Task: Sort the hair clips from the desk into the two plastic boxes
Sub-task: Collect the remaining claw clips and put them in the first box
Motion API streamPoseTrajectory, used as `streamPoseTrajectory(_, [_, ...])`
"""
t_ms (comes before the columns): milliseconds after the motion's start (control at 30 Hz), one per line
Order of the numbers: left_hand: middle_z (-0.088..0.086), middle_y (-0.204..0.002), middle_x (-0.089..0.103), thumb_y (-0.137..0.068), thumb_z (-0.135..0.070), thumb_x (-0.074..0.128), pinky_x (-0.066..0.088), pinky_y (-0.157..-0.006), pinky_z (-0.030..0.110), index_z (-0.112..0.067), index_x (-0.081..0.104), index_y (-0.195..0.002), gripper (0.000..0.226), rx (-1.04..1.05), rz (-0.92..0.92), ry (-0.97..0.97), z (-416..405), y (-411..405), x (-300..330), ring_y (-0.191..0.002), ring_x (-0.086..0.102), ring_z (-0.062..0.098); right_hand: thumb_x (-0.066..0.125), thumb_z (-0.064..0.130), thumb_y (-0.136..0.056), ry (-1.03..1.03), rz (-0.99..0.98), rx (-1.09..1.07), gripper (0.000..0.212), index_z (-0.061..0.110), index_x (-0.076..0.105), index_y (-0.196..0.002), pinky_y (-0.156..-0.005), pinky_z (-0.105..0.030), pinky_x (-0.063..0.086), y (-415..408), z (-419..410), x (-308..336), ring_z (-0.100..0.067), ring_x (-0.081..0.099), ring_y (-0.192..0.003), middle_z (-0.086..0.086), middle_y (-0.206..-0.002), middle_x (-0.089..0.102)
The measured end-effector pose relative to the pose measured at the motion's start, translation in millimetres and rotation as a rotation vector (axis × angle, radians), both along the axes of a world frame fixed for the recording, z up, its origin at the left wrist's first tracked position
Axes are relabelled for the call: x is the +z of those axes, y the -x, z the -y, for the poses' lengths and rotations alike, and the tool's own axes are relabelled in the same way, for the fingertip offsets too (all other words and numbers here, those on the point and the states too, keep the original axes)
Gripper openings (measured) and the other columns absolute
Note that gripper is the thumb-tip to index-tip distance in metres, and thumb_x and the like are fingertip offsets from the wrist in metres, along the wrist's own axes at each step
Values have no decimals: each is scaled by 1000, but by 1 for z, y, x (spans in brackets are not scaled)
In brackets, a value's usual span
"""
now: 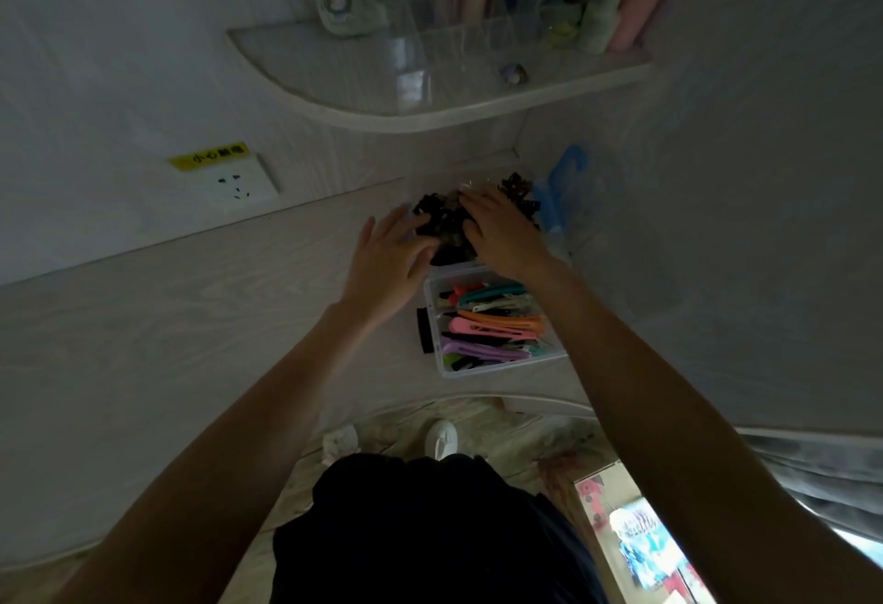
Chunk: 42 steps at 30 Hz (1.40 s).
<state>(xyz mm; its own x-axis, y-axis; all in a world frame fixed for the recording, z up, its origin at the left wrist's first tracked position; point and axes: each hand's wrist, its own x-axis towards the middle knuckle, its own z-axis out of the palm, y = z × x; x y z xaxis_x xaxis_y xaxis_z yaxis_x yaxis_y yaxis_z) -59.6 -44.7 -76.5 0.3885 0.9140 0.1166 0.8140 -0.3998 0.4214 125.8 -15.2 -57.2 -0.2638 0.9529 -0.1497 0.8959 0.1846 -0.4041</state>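
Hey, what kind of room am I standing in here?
Probably a bedroom or dorm desk nook: a pale wood-grain desk in a corner, a corner shelf holding a clear organiser, and a wall socket.

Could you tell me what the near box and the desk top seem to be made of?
Near box: apparently clear, glossy plastic; the coloured clips show through its walls. Desk top: pale wood-grain finish, matte, possibly laminate; the streaky grain pattern suggests it.

A home bedroom corner: pale wood-grain desk, wall socket, and corner shelf of toiletries.
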Motion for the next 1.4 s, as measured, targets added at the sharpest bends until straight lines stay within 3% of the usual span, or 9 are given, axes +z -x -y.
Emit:
streamPoseTrajectory(200, [0,-126,60,-91,-34,43,26,-111,50,-21,66,-102,29,0,35,-62,5,3,2,-127,47,23,43,19,-92,-149,35,7,44,9,44,-135,-114,-42,23,-3,-7,0,-31,33,-134,-10,-142,45])
streamPoseTrajectory(367, [1,-151,32,-96,-33,44,20,-116,48,-19,35,-141,48,141,33,126,-13,5,1,-141,25,20,52,23,-91,-142,-17,104,28,12,63,-115,-102,-38,41,15,21,0,-26,45,-125,-6,-136,52])
streamPoseTrajectory(533, [-2,-155,24,-97,-33,41,11,-117,47,-23,26,-145,52,100,-55,106,-12,6,5,-144,18,20,41,37,-96,-51,-1,153,35,20,65,-116,-112,-41,27,6,22,-4,-28,25,-141,-7,-155,25])
streamPoseTrajectory(600, [-1,-149,36,-95,-28,45,14,-116,48,-22,36,-141,47,59,-74,4,-11,4,6,-141,26,22,34,42,-93,-98,27,132,41,25,63,-116,-111,-48,26,-1,18,-4,-32,27,-139,-10,-149,36])
streamPoseTrajectory(733, [-4,-151,33,-98,-32,33,0,-117,49,-21,33,-143,46,-55,-234,15,-16,-3,7,-143,21,16,42,25,-91,-277,-54,-26,34,9,66,-108,-89,-48,48,-9,23,2,-33,54,-109,-12,-120,62])
streamPoseTrajectory(867, [-6,-156,20,-100,-36,22,-6,-116,50,-20,19,-147,50,-21,-320,74,-28,-9,11,-146,11,12,47,8,-92,-196,-73,-33,32,1,58,-121,-96,-44,48,-1,28,-6,-34,56,-113,-20,-128,55])
streamPoseTrajectory(1033, [-5,-158,15,-100,-33,29,-3,-117,47,-18,20,-147,50,-16,-208,171,-25,-8,8,-146,5,11,44,2,-93,-136,-105,50,33,-2,54,-124,-105,-37,36,5,16,1,-36,47,-123,-23,-129,55])
streamPoseTrajectory(1233, [5,-152,30,-89,-34,46,17,-116,51,-15,39,-139,53,48,31,72,-10,1,-2,-143,21,23,58,4,-83,-272,-151,-86,10,3,66,-90,-67,-30,43,-3,21,1,-30,61,-85,-16,-89,67])
streamPoseTrajectory(1400, [6,-153,27,-85,-48,56,20,-113,44,-17,43,-136,61,121,119,109,-4,14,-5,-142,22,24,62,6,-83,-190,-208,-185,11,4,61,-94,-67,-35,47,-8,27,2,-22,58,-77,-13,-89,65])
